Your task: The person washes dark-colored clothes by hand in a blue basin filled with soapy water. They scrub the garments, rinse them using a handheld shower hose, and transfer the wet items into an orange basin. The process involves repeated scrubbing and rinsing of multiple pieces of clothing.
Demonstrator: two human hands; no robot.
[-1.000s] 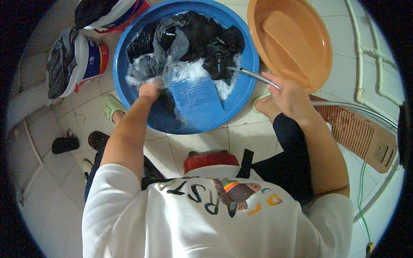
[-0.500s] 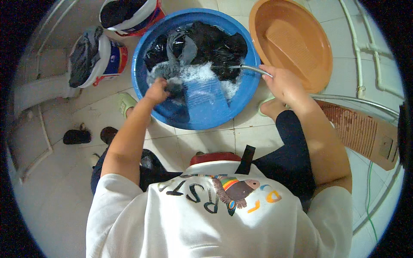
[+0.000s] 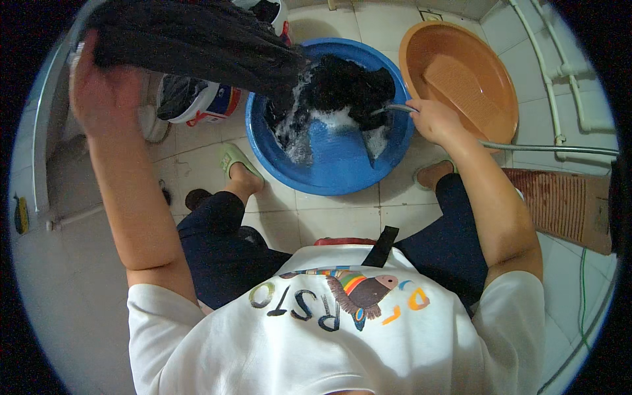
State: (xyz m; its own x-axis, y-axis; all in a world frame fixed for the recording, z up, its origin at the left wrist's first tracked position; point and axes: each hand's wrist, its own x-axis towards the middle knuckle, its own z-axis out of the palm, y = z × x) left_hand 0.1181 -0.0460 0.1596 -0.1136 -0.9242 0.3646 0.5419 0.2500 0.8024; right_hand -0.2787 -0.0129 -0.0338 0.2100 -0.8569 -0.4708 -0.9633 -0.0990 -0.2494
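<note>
**While L hand [image 3: 105, 92] holds dark cloth [image 3: 191, 39] up high, R hand [image 3: 434, 122] has the hose [image 3: 398, 108]**

As far as I can tell w/ the blur, L hand is closed around one end of the cloth, way out on the person's L. Exact finger positions = too smeared, can't tell. Cloth stretches from there across to the L side of the blue tub [image 3: 316, 187]; its other end reaches over the rim, tho can't say if it's touching the water.

R hand's pinching the flexible metal hose near the tip, right by the tub's R rim. Tip points in over the black laundry [image 3: 349, 79]. White suds [image 3: 336, 119] sit just on the near side of that, against a blue washboard panel [image 3: 339, 145] in the near part of the tub.

Tub's on the tiled floor [image 3: 283, 220], just past the person's feet, which are in green slippers [image 3: 234, 161]. Orange basin [image 3: 490, 99] is just beside the tub, R side. Brown washboard [image 3: 559, 201] lies further R, nr the pale pipes [image 3: 565, 70].

Over L, a white/blue/red bucket [image 3: 220, 102] w/ dark gray fabric [image 3: 179, 99] in it; a 2nd bucket [image 3: 280, 16] is partly hidden behind the cloth.
</note>
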